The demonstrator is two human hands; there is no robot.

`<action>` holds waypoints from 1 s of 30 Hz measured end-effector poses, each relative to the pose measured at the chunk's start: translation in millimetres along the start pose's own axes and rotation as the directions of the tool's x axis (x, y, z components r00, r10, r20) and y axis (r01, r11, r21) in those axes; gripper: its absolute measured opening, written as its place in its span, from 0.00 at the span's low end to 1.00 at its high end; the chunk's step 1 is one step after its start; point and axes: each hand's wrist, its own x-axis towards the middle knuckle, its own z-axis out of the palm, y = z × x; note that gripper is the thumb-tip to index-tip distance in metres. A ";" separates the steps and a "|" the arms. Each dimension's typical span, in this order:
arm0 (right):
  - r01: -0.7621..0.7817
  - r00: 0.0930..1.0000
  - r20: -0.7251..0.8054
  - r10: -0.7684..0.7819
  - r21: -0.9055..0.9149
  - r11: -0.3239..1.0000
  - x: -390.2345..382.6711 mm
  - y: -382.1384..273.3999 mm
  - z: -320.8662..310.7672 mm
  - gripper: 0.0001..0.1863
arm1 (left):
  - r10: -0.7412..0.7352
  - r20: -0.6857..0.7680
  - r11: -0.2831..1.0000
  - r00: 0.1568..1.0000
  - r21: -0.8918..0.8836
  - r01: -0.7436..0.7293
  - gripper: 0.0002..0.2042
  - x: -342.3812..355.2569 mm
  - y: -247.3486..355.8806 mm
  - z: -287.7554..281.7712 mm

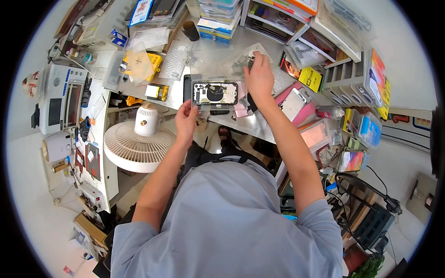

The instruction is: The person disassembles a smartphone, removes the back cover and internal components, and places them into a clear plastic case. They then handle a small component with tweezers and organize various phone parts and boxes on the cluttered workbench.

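Observation:
An opened phone housing (pixel 216 93), with a black round coil and bare metal inside, lies in a clear plastic box (pixel 198 108) near the front of the bench. At the box's near left corner my left hand (pixel 186 121) grips the edge between thumb and fingers. My right hand (pixel 259 78) is further off to the right, its fingers bent down and together over a clear tray (pixel 256 47) that holds small dark parts. What those fingertips hold, if anything, is too small to make out. A dark phone-shaped slab (pixel 187 88) rests left of the box.
A white fan (pixel 139 139) stands left of my left forearm. Bubble wrap (pixel 173 60) and yellow packages (pixel 143 65) lie on the left of the bench. A dark cup (pixel 190 31) and drawer units (pixel 273 23) stand behind. To the right are a pink mat (pixel 281 96) and a spray can (pixel 330 111).

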 end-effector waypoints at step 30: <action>0.444 0.858 0.153 -0.491 0.261 0.857 -29.3 1.0 -26.6 0.11 | -0.005 0.042 1.000 0.999 -0.002 0.006 0.19 -0.2 4.9 -2.6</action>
